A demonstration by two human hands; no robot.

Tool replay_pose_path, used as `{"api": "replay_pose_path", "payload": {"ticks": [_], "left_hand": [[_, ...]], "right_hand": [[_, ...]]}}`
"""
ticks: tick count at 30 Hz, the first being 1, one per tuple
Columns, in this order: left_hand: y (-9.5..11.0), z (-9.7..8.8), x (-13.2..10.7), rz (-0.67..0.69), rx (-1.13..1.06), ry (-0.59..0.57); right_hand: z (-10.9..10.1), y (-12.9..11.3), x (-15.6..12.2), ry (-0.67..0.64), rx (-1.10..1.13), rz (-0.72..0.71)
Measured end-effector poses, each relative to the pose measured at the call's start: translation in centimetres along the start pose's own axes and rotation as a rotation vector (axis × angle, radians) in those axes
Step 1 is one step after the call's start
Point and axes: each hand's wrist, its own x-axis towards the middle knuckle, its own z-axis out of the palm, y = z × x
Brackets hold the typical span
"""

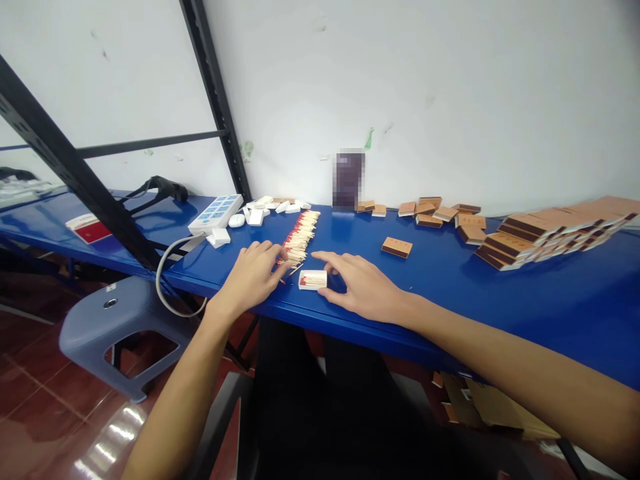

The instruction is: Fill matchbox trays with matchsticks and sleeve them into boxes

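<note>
A small white matchbox tray [313,284] lies near the table's front edge with several red-headed matches in it. My right hand [363,287] steadies its right end, thumb at the near corner and a finger at the far corner, the index finger stretched out above. To the left, my left hand [255,275] has its fingers curled at the near end of a long pile of matches [301,235]. A few matches show by its thumb and fingertips; how many it grips is hidden. A closed brown matchbox [397,247] lies beyond my right hand.
Stacked matchboxes [560,230] stand at the right, with loose matchbox sleeves [433,212] along the wall. White trays [257,217] lie at back left beside a power strip [216,215], whose cable [161,280] hangs over the edge. A grey stool [125,320] stands left below.
</note>
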Motion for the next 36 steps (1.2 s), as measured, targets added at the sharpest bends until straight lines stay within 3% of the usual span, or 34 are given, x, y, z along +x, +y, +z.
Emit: {"api": "replay_pose_path", "payload": {"ticks": [3, 10, 16, 22, 28, 36], "left_hand": [[-0.8, -0.4, -0.2, -0.020, 0.003, -0.052], [-2.0, -1.4, -1.0, 0.078, -0.095, -0.203], [-0.8, -1.2, -0.5, 0.070, -0.107, -0.170], [0.4, 0.1, 0.2, -0.041, -0.055, -0.083], [0.6, -0.2, 0.0, -0.049, -0.041, -0.117], [0.0, -0.3, 0.1, -0.001, -0.253, -0.101]], "right_hand": [[0.0, 0.0, 0.0, -0.006, 0.000, -0.002], [0.0, 0.1, 0.0, -0.007, -0.013, -0.006], [0.0, 0.1, -0.1, -0.012, -0.014, -0.010], [0.1, 0.0, 0.0, -0.013, -0.029, -0.012], [0.2, 0.2, 0.0, -0.004, -0.017, -0.025], [-0.1, 0.0, -0.1, -0.022, -0.020, -0.015]]}}
